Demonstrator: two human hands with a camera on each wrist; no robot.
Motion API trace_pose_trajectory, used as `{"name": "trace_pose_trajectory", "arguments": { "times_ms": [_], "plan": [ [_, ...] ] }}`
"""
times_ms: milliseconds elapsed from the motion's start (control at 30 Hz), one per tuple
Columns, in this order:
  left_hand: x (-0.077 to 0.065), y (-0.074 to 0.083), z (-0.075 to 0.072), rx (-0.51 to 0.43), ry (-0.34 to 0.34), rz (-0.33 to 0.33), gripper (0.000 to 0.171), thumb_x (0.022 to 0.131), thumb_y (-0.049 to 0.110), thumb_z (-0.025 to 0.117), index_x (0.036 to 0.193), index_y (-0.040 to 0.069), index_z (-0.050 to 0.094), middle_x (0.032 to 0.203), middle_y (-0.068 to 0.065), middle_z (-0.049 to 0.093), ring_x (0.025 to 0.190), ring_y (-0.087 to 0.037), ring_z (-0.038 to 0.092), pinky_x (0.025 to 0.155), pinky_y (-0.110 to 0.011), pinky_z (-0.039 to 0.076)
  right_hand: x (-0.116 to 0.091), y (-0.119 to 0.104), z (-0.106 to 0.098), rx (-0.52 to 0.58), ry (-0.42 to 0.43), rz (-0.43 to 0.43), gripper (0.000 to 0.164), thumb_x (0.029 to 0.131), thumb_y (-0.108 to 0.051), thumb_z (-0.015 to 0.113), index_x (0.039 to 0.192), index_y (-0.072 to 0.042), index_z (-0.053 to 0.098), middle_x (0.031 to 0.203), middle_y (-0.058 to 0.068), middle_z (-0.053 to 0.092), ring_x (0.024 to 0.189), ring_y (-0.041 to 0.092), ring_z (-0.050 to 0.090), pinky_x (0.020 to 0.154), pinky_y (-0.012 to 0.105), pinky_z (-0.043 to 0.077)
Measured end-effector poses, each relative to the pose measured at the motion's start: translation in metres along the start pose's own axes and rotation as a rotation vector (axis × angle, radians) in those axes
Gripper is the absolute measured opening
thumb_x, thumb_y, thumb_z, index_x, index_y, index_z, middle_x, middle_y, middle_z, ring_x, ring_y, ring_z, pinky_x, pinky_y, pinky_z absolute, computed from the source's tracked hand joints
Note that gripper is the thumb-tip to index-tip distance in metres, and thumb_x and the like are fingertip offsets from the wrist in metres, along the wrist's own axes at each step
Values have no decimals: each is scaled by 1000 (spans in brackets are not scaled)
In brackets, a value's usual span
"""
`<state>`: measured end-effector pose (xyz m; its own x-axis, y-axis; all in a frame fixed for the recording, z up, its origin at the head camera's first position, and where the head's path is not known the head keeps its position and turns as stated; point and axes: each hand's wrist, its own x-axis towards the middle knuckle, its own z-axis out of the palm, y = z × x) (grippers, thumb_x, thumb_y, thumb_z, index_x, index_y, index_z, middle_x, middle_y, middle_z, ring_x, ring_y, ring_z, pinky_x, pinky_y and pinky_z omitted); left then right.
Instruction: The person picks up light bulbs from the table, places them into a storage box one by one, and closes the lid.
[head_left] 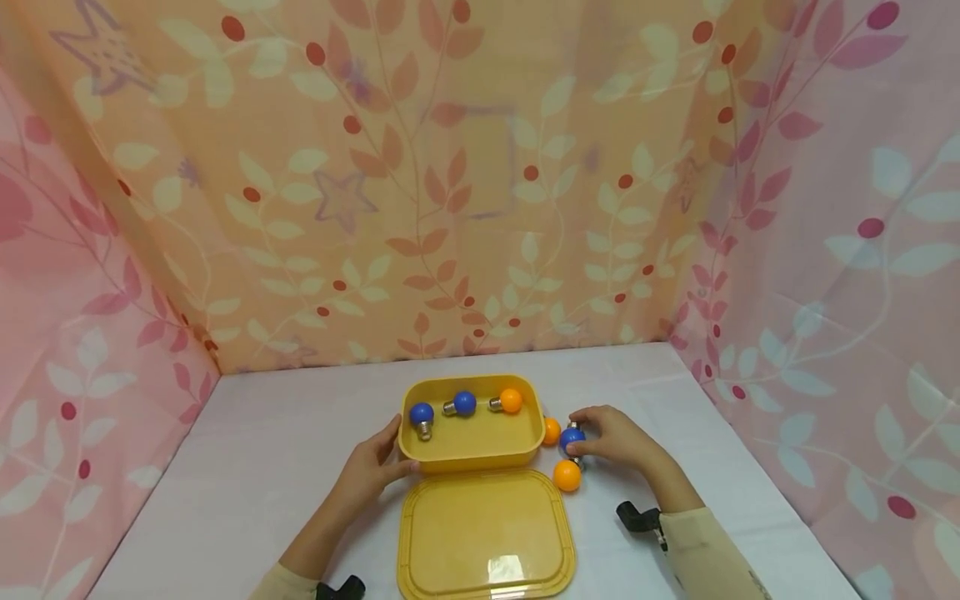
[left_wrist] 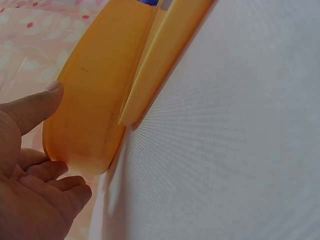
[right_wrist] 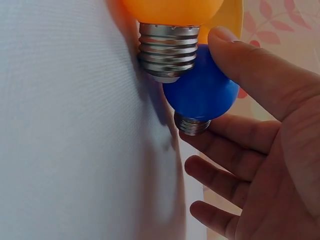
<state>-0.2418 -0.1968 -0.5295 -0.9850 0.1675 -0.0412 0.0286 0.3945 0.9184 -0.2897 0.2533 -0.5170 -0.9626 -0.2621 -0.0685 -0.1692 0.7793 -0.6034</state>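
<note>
If the round blue bulb [head_left: 572, 441] pinched by the right hand [head_left: 618, 437] (left hand [head_left: 366, 473] half-spread) is swung low, the round orange bulb [head_left: 567, 476] at six o'clock may be knocked.

Looking at all three feeds from my end, honestly can't read any text, brand or number: not on the bulbs [head_left: 465, 403], yellow box [head_left: 472, 443], yellow lid [head_left: 486, 529] or patterned curtain [head_left: 420, 183].

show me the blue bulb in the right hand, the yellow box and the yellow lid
held blue bulb [right_wrist: 202, 90], right wrist view, on its round globe
yellow box [left_wrist: 92, 90], left wrist view, on its outer wall
yellow lid [head_left: 483, 525], head view, middle of its flat panel
</note>
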Motion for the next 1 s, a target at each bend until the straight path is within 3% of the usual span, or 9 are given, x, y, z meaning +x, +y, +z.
{"name": "trace_pose_trajectory", "arguments": {
  "times_ms": [267,467,733,1000],
  "plan": [
    [3,3,0,-3,-7,0,104,80,43,87,162,16,30,166,-5,31,151,-29,33,119,-43,34,-3,-10,-13,-1,60,-6,71,79,-51,85,134,-12,67,134,10,65,133,39,52,116,65,36],
    [0,1,1,0,11,6,104,80,43,87,162,14,30,166,-8,31,151,-29,33,120,-43,34,1,-35,-24,-8,95,-72,69,81,-47,86,134,-7,66,128,9,68,129,39,55,115,62,40],
    [-2,1,-1,8,14,3,106,79,47,87,162,15,30,166,-5,32,151,-28,34,120,-43,34,15,-81,-34,-80,84,-107,70,79,-53,85,132,-11,68,124,5,69,124,32,57,111,58,45],
    [0,-1,-1,3,1,-7,106,78,45,88,162,16,30,166,-6,30,151,-29,33,119,-43,34,26,-103,-27,-71,12,-155,70,78,-51,86,131,-10,68,122,2,69,118,28,58,107,52,49]
  ]
}}
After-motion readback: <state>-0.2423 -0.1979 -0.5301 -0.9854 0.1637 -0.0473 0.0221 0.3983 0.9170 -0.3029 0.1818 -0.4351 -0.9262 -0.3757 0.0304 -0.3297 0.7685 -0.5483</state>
